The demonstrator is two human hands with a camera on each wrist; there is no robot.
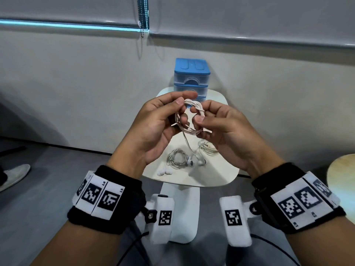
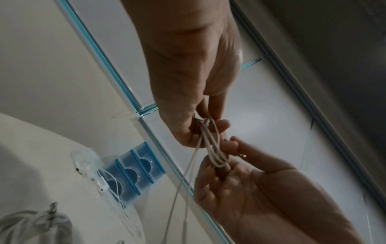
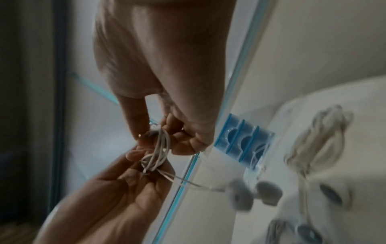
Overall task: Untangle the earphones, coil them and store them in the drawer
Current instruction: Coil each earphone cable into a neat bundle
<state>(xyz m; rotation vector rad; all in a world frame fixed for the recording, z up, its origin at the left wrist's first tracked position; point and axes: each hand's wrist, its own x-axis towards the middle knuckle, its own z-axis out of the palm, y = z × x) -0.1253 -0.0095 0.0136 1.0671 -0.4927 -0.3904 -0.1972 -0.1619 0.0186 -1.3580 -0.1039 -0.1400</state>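
Both hands hold one white earphone coil [image 1: 189,118] in the air in front of the blue drawer unit [image 1: 192,77]. My left hand [image 1: 172,110] pinches the coil's top left, and my right hand [image 1: 203,116] grips its right side. The same coil [image 2: 213,145] shows between the fingers in the left wrist view, and again [image 3: 158,148] in the right wrist view. A loose cable tail hangs down to two earbuds [image 1: 196,162] just over the small white table [image 1: 211,179]. All drawer fronts [image 2: 133,173] that show look shut.
Two more coiled earphones lie on the table, one at front left [image 1: 176,158], one under my right hand [image 1: 208,148]. A grey wall with a blind chain [image 1: 143,16] stands behind. A shoe [image 1: 15,175] is on the floor at left, a round tabletop [image 1: 342,169] at right.
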